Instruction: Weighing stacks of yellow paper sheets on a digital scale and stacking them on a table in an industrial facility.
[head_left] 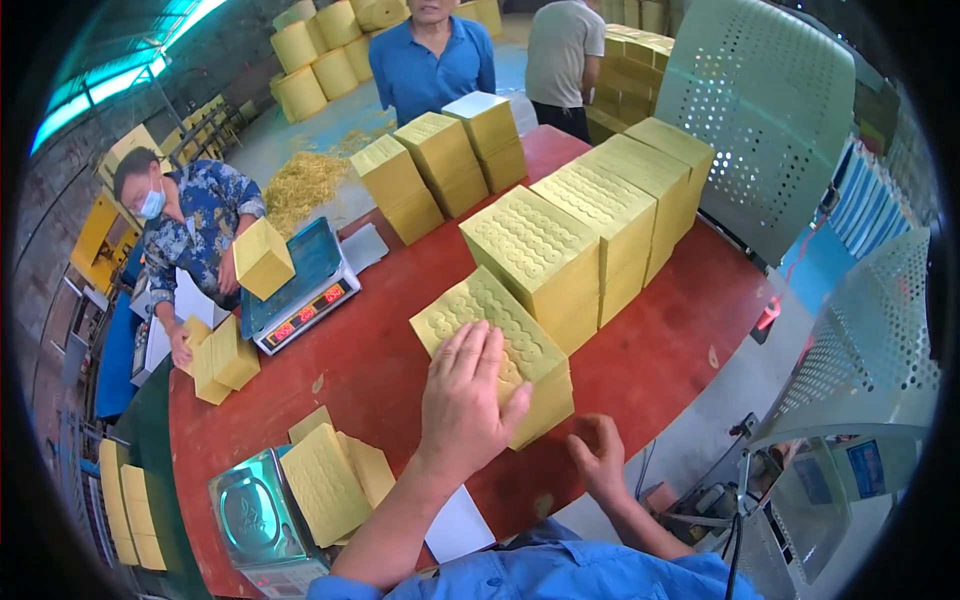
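Dead ahead at 12 o'clock on the red worktop [650, 360], an embossed yellow paper stack [520, 345] sits under your left hand [465, 400], laid palm down with fingers extended, apparently to steady it beside the matching row [545, 245] running toward 1 o'clock. Your right hand [600, 460] hovers off the stack's 4 o'clock side, fingers loosely curled around nothing visible, its forearm angling in from 5 o'clock. At 10 o'clock, a co-worker [195, 225] handles blocks beside a loaded scale [315, 255].
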